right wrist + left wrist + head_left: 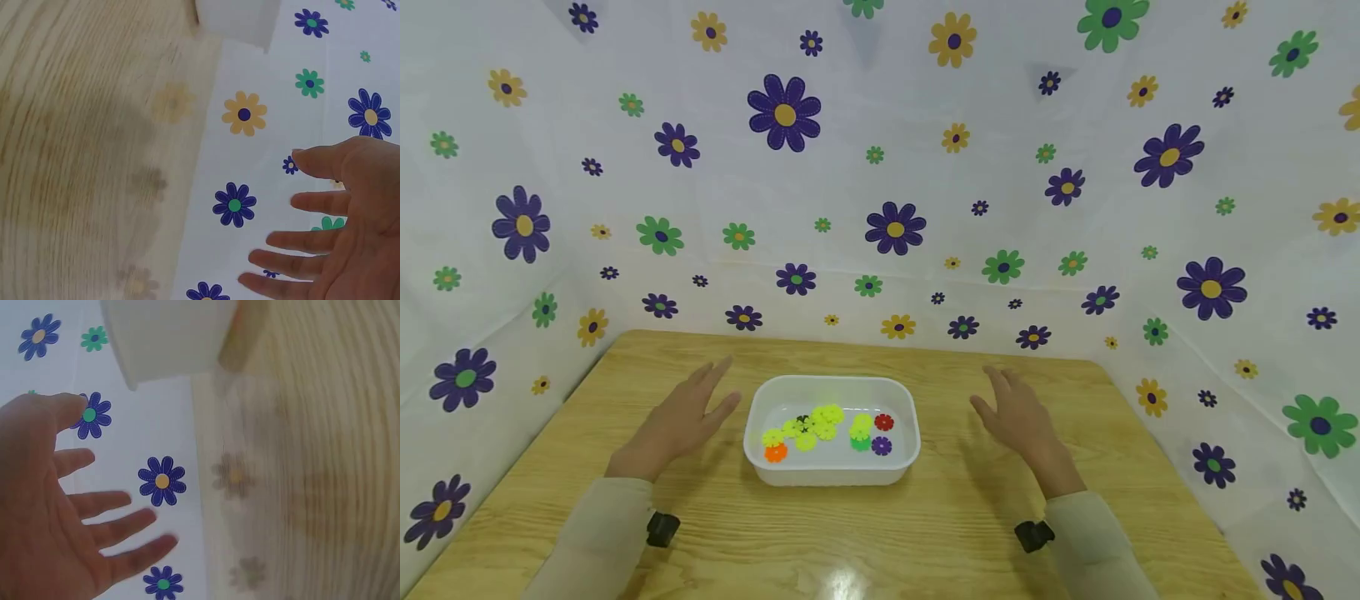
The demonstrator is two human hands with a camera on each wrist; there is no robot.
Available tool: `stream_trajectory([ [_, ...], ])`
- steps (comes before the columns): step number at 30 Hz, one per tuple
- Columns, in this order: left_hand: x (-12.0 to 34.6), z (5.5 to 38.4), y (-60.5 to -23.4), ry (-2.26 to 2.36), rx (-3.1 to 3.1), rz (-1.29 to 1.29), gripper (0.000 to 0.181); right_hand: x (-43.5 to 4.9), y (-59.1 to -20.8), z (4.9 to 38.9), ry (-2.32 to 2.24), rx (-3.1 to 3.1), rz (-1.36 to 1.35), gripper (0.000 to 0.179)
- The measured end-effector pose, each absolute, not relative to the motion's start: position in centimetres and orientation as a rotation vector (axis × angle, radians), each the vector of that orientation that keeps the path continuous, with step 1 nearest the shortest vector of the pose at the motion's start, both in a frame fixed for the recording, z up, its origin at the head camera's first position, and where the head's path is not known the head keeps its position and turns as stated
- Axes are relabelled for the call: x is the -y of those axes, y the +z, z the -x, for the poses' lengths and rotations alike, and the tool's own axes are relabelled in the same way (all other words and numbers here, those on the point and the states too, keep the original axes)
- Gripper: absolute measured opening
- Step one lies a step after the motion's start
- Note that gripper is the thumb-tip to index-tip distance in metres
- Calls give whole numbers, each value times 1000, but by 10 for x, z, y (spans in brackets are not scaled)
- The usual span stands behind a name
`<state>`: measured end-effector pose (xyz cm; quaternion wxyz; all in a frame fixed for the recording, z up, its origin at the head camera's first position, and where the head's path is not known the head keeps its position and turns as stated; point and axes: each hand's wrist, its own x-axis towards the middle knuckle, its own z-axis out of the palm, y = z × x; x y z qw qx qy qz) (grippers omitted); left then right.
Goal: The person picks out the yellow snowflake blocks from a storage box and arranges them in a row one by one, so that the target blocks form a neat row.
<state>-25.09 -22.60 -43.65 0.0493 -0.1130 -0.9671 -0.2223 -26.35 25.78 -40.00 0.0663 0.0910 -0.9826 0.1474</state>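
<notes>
A white plastic tub (832, 477) stands on the wooden table between my two hands. Inside it lie several flower-shaped discs: a loose group of yellow discs (826, 430), an orange disc (776, 452), a red disc (884, 422), a purple disc (882, 446) and a green disc (861, 443). My left hand (681, 417) hovers left of the tub, fingers spread and holding nothing. To the tub's right, my right hand (1018, 414) is held in the air, its fingers extended and apart from everything. Both wrist views show bare palms, with part of the tub at the top.
The wooden table (760, 537) reaches back to a white cloth (850, 183) printed with flowers, which also hangs along the left and right sides. Each wrist carries a small black device (662, 529) on a strap or sleeve.
</notes>
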Motion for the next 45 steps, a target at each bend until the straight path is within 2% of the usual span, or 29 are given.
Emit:
stream_trajectory([
  [7,225,255,-442,-1294,2944,399,64,-244,-394,273,872,2880,-363,31],
  [17,221,256,-452,-1797,2857,488,67,-197,-391,279,1224,2864,-381,25],
  [30,214,251,-458,-1873,2837,514,67,-151,-398,280,1219,2951,-470,21],
  [45,208,255,-462,-1907,2770,504,62,-125,-420,292,1100,3097,-585,21],
])
